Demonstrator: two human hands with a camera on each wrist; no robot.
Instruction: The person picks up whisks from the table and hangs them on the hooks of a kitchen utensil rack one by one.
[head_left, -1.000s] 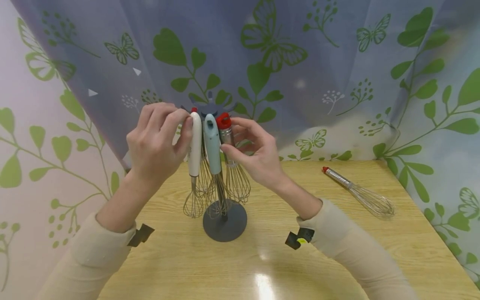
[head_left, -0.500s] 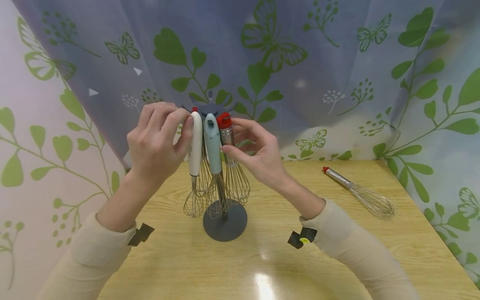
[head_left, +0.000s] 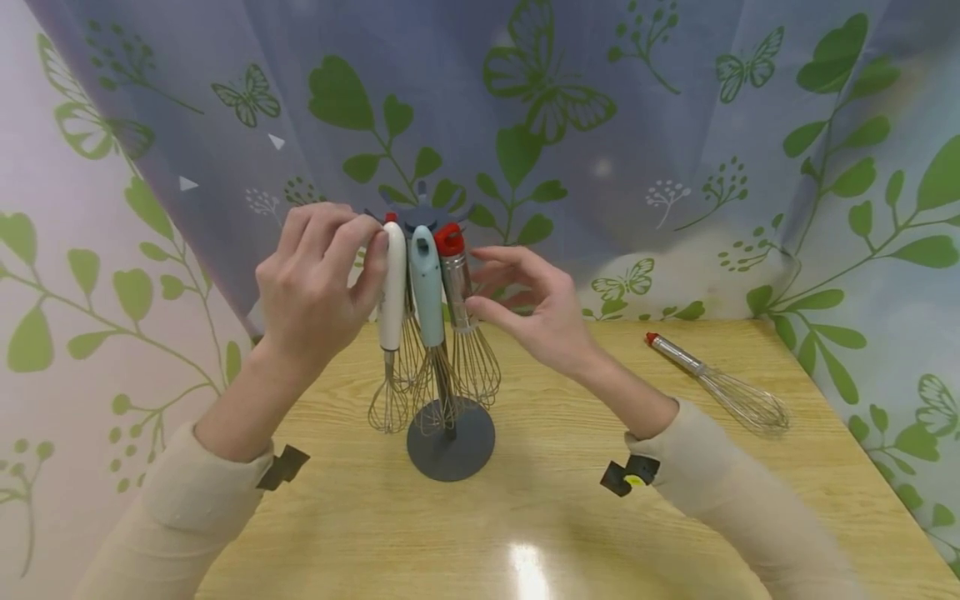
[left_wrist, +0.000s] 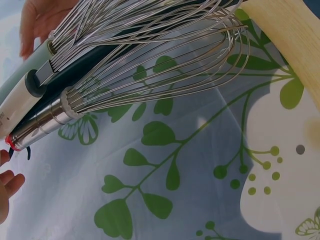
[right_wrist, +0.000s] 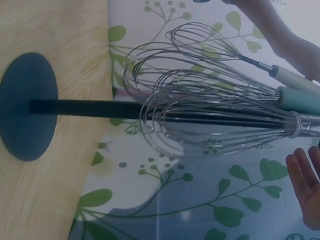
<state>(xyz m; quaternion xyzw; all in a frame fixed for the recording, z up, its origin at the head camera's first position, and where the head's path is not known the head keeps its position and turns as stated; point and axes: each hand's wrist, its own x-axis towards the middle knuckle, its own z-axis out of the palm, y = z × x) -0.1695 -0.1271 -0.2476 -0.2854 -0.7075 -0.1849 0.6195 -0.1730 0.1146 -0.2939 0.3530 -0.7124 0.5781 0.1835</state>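
A dark stand (head_left: 450, 457) with a round base and hooks at its top bears several whisks. My left hand (head_left: 311, 279) pinches the top of the white-handled whisk (head_left: 392, 287) between thumb and index finger. Beside it hangs the light-blue-handled whisk (head_left: 427, 287). To the right hangs a steel-handled whisk (head_left: 457, 283) with a red end. Just right of that handle is my right hand (head_left: 536, 304), its fingers spread and holding nothing. Another steel-handled whisk (left_wrist: 42, 122) hangs behind the white one, mostly hidden in the head view. Wire loops (right_wrist: 215, 115) hang around the stand's post.
A further steel whisk (head_left: 701, 371) with a red end lies on the wooden table (head_left: 570, 517) at the right. Behind the stand hangs a leaf-and-butterfly patterned curtain (head_left: 652, 100), and similar cloth covers both sides.
My right hand has let go of the red-ended steel whisk and moved a little to the right. The left hand has stayed at the white-handled whisk.
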